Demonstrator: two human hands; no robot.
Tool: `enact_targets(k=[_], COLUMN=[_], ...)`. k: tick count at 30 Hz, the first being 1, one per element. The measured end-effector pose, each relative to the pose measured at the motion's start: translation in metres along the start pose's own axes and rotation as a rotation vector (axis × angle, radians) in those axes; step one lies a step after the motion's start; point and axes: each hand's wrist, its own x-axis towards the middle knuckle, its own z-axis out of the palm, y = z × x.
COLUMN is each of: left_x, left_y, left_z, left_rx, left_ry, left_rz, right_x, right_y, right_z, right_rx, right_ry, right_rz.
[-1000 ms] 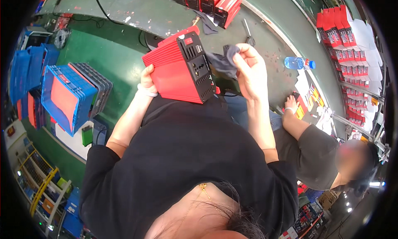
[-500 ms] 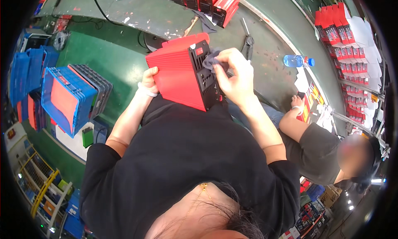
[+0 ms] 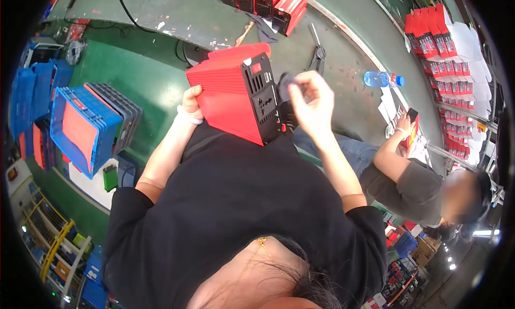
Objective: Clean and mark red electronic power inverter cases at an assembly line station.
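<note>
A red power inverter (image 3: pixel 224 97) with ribbed sides is tilted in front of my body. Its black end panel (image 3: pixel 263 97), with a socket, vent slots and a red switch, faces right. My left hand (image 3: pixel 192 102) grips the casing by its left side, thumb on top and the other fingers hidden beneath. Just right of the panel, my right hand (image 3: pixel 312 102) pinches a dark grey cloth (image 3: pixel 286 86). A small gap shows between cloth and panel.
More red inverters (image 3: pixel 268 3) stand in a row on the green workbench (image 3: pixel 343 51). A screwdriver-like tool (image 3: pixel 317 54) and a water bottle (image 3: pixel 378 79) lie there. Blue crates (image 3: pixel 80 132) stand at left. At right a co-worker (image 3: pixel 399 175) sits near stacked red-and-white boxes (image 3: pixel 448 68).
My right hand has drawn the cloth away from the black panel, to the right. The inverter stays nearly still in my left hand. The co-worker's hand has shifted.
</note>
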Motion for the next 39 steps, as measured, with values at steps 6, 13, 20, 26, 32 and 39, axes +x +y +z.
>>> enact_targets(k=[6,13,20,26,32,39], left_x=[0.006,0.015,0.016,0.018,0.025,0.057], left_y=[-0.001,0.003,0.0,-0.001,0.0,0.008], left_z=[-0.006,-0.007,-0.005,-0.004,-0.003,0.049], left_rx=[-0.004,0.041,0.025,-0.065,-0.018,0.255], left_ry=[-0.008,0.023,0.051,0.032,0.051,0.244], left_rz=[0.015,0.016,0.038,-0.017,-0.043,-0.179], right_x=[-0.001,0.014,0.02,0.024,0.02,0.02], right_y=[-0.03,0.025,-0.028,0.021,-0.018,0.077], right_z=[0.016,-0.015,0.018,-0.011,0.003,-0.037], right_rx=[-0.075,-0.292,-0.115,-0.387,-0.191,0.191], right_ry=[-0.222,-0.185,-0.155,-0.182,-0.189,0.03], right_rz=[-0.533,-0.152,-0.661,-0.495,-0.651,0.33])
